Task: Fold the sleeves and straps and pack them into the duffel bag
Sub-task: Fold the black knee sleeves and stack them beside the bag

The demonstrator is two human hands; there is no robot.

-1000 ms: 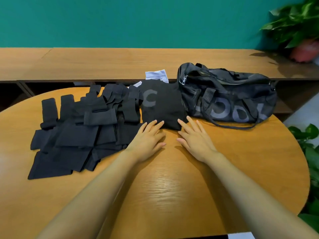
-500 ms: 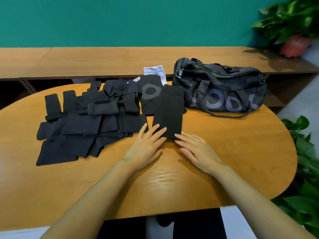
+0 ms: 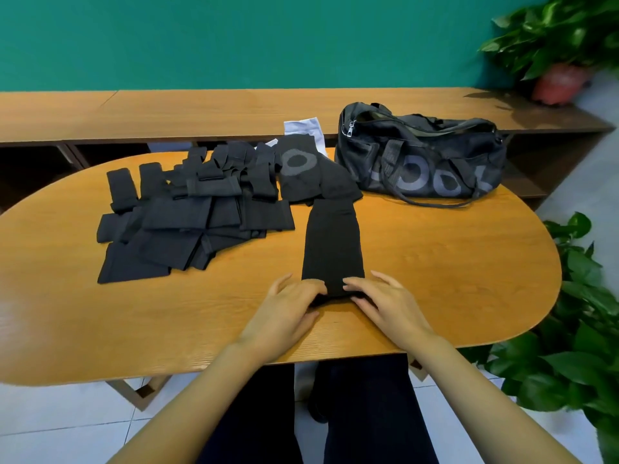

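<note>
black sleeve (image 3: 333, 242) lies lengthwise on the worktop (image 3: 435, 262), running toward 12 o'clock. my left grip (image 3: 288, 309) and right grip (image 3: 385, 303) each pinch its near hem, judged ready to fold it forward. duffel bag (image 3: 418, 162) sits at 1 o'clock.

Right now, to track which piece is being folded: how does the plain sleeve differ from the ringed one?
The plain sleeve is all black; the ringed sleeve bears a grey ring. The plain sleeve lies near the person, the ringed sleeve back beside the bag. The left hand and right hand grip the plain sleeve's end; neither touches the ringed sleeve. Both are black cloth.
</note>
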